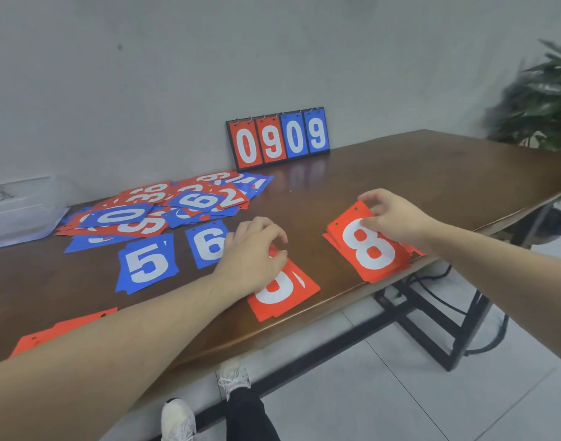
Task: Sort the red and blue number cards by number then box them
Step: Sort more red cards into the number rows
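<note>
**Sorted piles crowd the near edge of the table**

The right hand [396, 219] has its fingers curled down onto the red 8 pile [373, 248], thumb and fingertips pinching the far end of the top card. The left hand [255, 251] rests on the red pile beside it [282, 292], fingers curled over the far end of the top card; its numeral is half hidden under the hand, so I cannot tell whether it is a 9 or something else.

Both red piles sit right at the near edge of the table [431, 173], and the 8 pile looks fanned, not squared. From where I stand, a nudge from either wrist could push cards over the edge onto the floor.

Left of the hands lie a blue 6 card [206, 243] and a blue 5 pile [147, 264], and further left and farther back a loose heap of mixed cards [164, 205], overlapping and unsorted. Reaching across for it, a forearm could drag the blue cards out of place.

A clear box [18, 211] sits at the far left, beside the heap. A flip scoreboard [279, 138] reading 0909 leans against the wall at the far side.
</note>
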